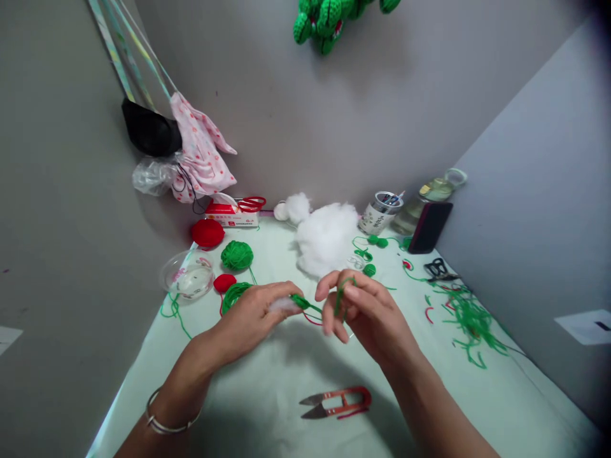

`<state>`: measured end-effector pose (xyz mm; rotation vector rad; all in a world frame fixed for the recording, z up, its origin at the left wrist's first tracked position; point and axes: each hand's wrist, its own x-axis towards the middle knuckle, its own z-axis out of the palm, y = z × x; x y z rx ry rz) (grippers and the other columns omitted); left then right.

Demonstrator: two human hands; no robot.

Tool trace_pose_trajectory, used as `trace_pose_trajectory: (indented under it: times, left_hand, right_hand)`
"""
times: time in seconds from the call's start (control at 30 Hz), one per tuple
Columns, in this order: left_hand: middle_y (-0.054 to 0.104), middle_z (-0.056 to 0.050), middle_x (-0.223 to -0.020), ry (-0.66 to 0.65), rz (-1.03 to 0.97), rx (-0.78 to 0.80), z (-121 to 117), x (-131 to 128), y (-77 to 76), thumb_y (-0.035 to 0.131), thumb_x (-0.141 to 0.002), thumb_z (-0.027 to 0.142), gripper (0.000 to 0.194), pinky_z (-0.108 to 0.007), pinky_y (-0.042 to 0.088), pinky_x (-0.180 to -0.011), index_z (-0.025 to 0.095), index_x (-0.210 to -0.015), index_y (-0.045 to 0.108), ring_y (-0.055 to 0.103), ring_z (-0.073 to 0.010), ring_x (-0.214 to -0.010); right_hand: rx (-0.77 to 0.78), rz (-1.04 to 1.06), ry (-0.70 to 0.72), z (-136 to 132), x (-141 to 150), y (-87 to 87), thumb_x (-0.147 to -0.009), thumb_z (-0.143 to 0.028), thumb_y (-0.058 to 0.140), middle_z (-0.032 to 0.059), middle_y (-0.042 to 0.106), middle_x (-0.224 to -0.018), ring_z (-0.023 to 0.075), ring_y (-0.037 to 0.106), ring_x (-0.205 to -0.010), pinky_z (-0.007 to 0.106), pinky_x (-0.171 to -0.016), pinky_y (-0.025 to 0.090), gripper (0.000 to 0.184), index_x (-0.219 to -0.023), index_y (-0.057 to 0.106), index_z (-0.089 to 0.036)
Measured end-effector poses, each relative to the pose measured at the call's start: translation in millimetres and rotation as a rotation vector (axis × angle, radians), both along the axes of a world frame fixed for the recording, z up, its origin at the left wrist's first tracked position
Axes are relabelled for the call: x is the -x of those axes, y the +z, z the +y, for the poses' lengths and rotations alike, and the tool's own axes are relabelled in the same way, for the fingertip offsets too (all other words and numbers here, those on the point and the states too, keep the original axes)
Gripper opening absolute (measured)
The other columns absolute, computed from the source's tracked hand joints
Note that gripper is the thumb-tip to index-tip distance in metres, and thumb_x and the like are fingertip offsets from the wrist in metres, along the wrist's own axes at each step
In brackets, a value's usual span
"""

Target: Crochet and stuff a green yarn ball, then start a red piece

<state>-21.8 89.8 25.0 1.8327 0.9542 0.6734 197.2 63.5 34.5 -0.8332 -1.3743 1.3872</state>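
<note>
My left hand (255, 312) is closed on a small green crocheted piece (300, 301), which sticks out past the fingertips. Something whitish and blurred shows beside it, and I cannot make out what it is. A strand of green yarn (340, 298) runs from the piece to my right hand (375, 312), whose thumb and fingers pinch it while the other fingers are spread and bent. A thin red strand (312, 319) hangs between the hands. Below them, orange-handled thread snips (337, 402) lie on the cloth, blades pointing left, by a short red yarn scrap (353, 413).
Balls of green yarn (237, 255) and red yarn (207, 233), plus a clear bowl (188, 275), stand at left. White stuffing (327, 236) lies at the back. A pen tin (380, 213), phone (430, 228), black scissors (439, 270) and green yarn scraps (477, 321) are at right.
</note>
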Motion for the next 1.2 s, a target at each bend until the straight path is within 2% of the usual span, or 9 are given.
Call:
trace_pose_trajectory:
  times: [0.1,0.23,0.4,0.57,0.7,0.8,0.97,1.1,1.2]
  left_hand:
    - [0.066,0.003,-0.08,-0.019,-0.097,0.113,-4,-1,4.9,0.061,-0.097,0.029,0.014,-0.024,0.039,-0.062,0.025,-0.092,0.073,0.053,-0.0143,-0.068]
    - [0.059,0.004,-0.074,0.033,-0.252,0.258,-3,3,3.8,0.073,-0.09,0.033,0.01,-0.022,0.035,-0.057,0.023,-0.093,0.073,0.047,-0.0117,-0.062]
    - [0.044,0.008,-0.067,0.293,-1.036,0.551,2,-10,5.6,0.077,-0.082,0.064,0.056,-0.017,0.036,-0.05,0.017,-0.112,0.068,0.035,-0.0074,-0.054]
    - [0.06,0.0,-0.074,0.447,-1.121,0.921,-18,-50,3.4,0.05,-0.105,0.043,0.034,-0.022,0.048,-0.058,0.016,-0.105,0.07,0.054,-0.0119,-0.061]
    - [0.056,0.001,-0.058,0.403,-1.06,0.769,-36,-71,-11.2,0.058,-0.098,0.038,0.032,-0.027,0.053,-0.078,0.019,-0.074,0.068,0.061,-0.0163,-0.071]
    - [0.067,-0.001,-0.067,0.318,-0.904,0.637,-35,-68,-19.9,0.07,-0.091,0.037,0.019,-0.03,0.053,-0.086,0.019,-0.084,0.074,0.067,-0.0194,-0.085]
    - [0.074,-0.002,-0.077,0.299,-0.709,0.438,-16,-47,-21.1,0.082,-0.078,0.028,0.017,-0.027,0.053,-0.07,0.018,-0.09,0.076,0.069,-0.0202,-0.079]
    - [0.076,0.0,-0.092,0.461,-0.781,0.366,-9,-28,-9.7,0.087,-0.067,0.016,0.044,-0.02,0.05,-0.059,0.025,-0.106,0.07,0.067,-0.015,-0.072]
    - [0.074,0.001,-0.1,0.4,-0.802,0.357,-11,-20,-2.5,0.087,-0.069,0.019,0.038,-0.021,0.049,-0.054,0.029,-0.1,0.067,0.066,-0.0142,-0.068]
  right_hand:
    - [0.063,-0.214,-0.06,-2,4,1.0,-0.097,-0.044,0.065,-0.002,0.064,-0.09,0.0083,0.046,-0.053,0.025,-0.051,0.033,0.021,-0.095,0.06,-0.024]
    - [0.028,-0.499,0.046,-2,4,2.5,-0.1,-0.045,0.062,-0.0046,0.047,-0.064,0.0108,0.037,-0.059,0.026,-0.057,0.028,0.033,-0.08,0.067,-0.019]
    - [0.155,-0.148,0.19,-3,8,-5.4,-0.097,-0.054,0.062,-0.0082,0.031,-0.059,0.0089,0.023,-0.052,0.026,-0.052,0.019,0.04,-0.088,0.074,-0.017]
    - [0.179,0.006,0.243,-4,27,-18.1,-0.097,-0.054,0.064,-0.0078,0.044,-0.054,0.0085,0.033,-0.05,0.025,-0.054,0.027,0.041,-0.095,0.076,-0.016]
    - [0.165,0.089,0.064,2,26,-19.2,-0.098,-0.051,0.064,-0.0056,0.053,-0.052,0.0105,0.042,-0.052,0.026,-0.059,0.035,0.038,-0.094,0.075,-0.016]
    - [0.177,0.101,0.009,3,19,-14.6,-0.097,-0.053,0.064,-0.0064,0.05,-0.049,0.0105,0.042,-0.049,0.026,-0.056,0.036,0.039,-0.087,0.074,-0.016]
    - [0.181,-0.016,0.007,-1,11,-4.0,-0.097,-0.056,0.061,-0.0095,0.037,-0.045,0.009,0.032,-0.045,0.025,-0.05,0.028,0.042,-0.084,0.071,-0.017]
    - [0.096,-0.154,-0.198,2,4,2.8,-0.098,-0.055,0.058,-0.0097,0.028,-0.053,0.0097,0.023,-0.049,0.026,-0.049,0.019,0.039,-0.086,0.068,-0.019]
    - [0.004,-0.373,-0.307,3,2,4.4,-0.098,-0.046,0.055,-0.0072,0.029,-0.057,0.0109,0.026,-0.053,0.027,-0.05,0.02,0.036,-0.073,0.06,-0.02]
